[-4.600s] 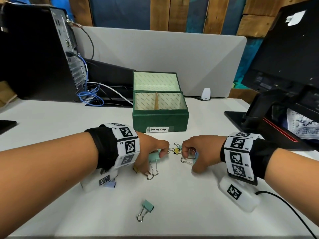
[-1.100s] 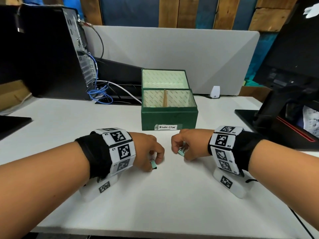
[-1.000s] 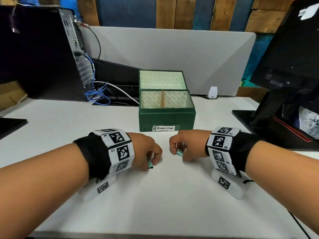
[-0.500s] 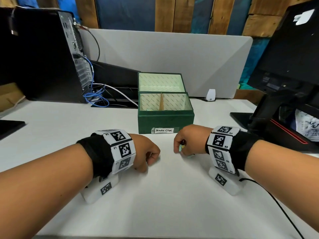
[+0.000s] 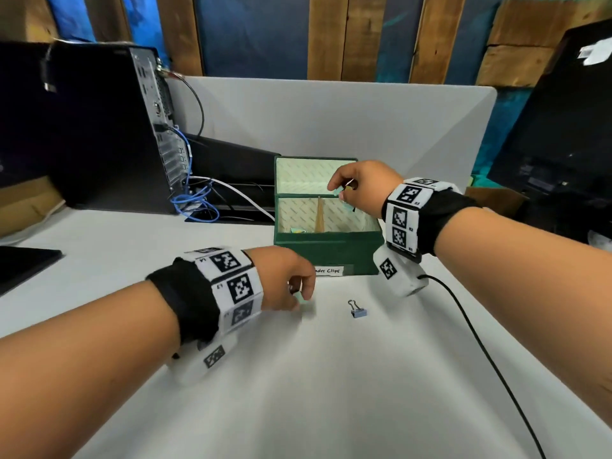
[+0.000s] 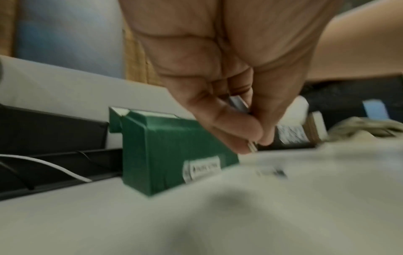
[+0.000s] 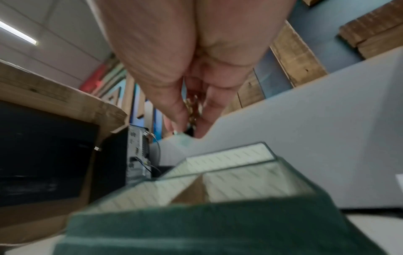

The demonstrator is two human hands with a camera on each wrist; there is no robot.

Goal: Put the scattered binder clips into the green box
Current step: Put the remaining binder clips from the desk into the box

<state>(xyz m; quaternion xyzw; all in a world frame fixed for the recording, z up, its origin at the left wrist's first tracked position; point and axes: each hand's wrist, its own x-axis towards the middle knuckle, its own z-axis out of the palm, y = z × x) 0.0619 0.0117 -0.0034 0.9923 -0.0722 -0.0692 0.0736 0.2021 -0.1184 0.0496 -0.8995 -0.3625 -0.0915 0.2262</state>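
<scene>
The green box (image 5: 326, 251) stands open mid-table, its lid upright and a divider splitting it in two; a clip (image 5: 297, 230) lies in its left compartment. My right hand (image 5: 339, 190) hovers over the right compartment, pinching a small bunch of binder clips (image 5: 337, 192), teal and yellow; they show gold (image 7: 193, 107) between its fingers above the box (image 7: 218, 224). My left hand (image 5: 303, 296) sits low on the table before the box, curled around a teal clip (image 5: 299, 298), with metal (image 6: 240, 105) showing inside the fist. A blue clip (image 5: 357, 310) lies loose on the table.
A black computer tower (image 5: 99, 127) with blue and white cables (image 5: 195, 203) stands at the back left, and a grey divider panel (image 5: 381, 127) behind the box. A monitor (image 5: 563, 134) fills the right side. A black cord (image 5: 480, 342) trails from my right wrist across the white table (image 5: 331, 392).
My right hand has lifted off the table and moved back over the box with its clips. A blue clip now lies uncovered on the table. The left hand stays low with its clip.
</scene>
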